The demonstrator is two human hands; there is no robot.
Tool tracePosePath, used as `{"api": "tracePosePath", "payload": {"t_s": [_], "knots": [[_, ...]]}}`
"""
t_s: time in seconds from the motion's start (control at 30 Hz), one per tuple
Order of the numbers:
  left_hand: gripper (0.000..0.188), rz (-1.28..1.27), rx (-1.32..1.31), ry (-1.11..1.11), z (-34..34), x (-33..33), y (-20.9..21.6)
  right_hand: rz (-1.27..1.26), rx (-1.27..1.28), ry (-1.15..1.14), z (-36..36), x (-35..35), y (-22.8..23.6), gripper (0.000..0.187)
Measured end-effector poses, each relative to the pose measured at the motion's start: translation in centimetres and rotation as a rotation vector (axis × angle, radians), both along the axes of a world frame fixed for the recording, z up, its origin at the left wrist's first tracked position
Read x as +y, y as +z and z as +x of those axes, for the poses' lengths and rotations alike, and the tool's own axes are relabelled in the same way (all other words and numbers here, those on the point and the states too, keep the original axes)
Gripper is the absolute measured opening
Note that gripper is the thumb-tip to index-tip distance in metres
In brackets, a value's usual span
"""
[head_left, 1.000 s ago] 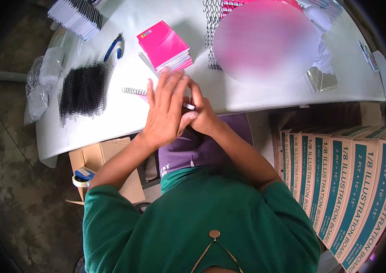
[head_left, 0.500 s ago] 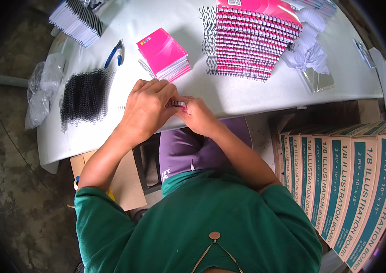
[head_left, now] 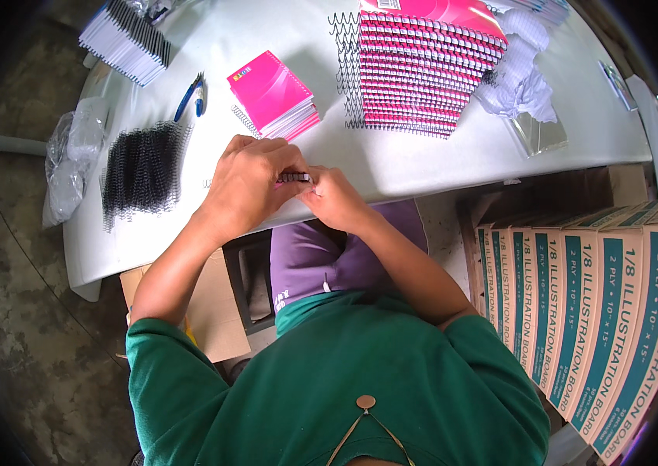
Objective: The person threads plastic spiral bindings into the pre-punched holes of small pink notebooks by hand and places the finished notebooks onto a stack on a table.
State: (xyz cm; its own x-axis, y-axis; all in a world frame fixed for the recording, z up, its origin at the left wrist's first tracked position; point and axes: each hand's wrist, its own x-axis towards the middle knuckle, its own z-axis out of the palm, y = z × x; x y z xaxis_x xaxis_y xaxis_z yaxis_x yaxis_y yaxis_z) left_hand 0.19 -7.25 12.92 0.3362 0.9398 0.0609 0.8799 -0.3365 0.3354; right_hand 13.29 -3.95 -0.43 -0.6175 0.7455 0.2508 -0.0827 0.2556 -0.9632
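Pad (head_left: 294,178): one, small, coil-bound, pink where it shows; held at the near edge of the white worktop (head_left: 422,165), close above the lap, seemingly so both hands can bear on it with elbows bent.

Left hand (head_left: 247,182): closed over the pad's left part, fingers mostly hidden; it appears to steady the piece.

Right hand (head_left: 336,200): thumb and fingers pinching the pad's right end beside the coil, likely for fine control there. Exact fingertip contact I cannot tell from where I stand.

Black coils (head_left: 140,171): one heap, towards the left edge, laid roughly side by side, probably to limit tangling.

Pink notebooks (head_left: 270,89): one stack, fairly square, just beyond the hands, handy for either arm, I judge.

Pliers (head_left: 191,97): blue-handled, beyond the heap, lying clear of it, apparently for easy picking up.

Crumpled paper (head_left: 519,85): towards the right edge, seemingly out of the way.

Bound notebooks (head_left: 422,85): overlapping rows, towards the far edge, long coil ends out left; the overlap presumably saves room.

White-paged stack (head_left: 125,46): far left corner, perhaps stored apart.
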Motion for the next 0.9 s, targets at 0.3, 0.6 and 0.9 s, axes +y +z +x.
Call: {"api": "tracePosePath", "payload": {"t_s": [0.3,0.6,0.9], "knots": [[0.016,0.115,-0.020,-0.063,0.0,-0.7,-0.9,-0.025,-0.078,0.024,0.6,0.0,1.5,0.020],[0.020,0.090,0.050,0.011,1.0,-1.3,-0.3,-0.063,-0.145,0.007,1.0,-0.3,2.5,0.018],[0.013,0.167,0.055,0.020,1.1,-1.2,-0.8,0.021,-0.065,0.008,0.7,-0.1,1.6,0.020]]}}
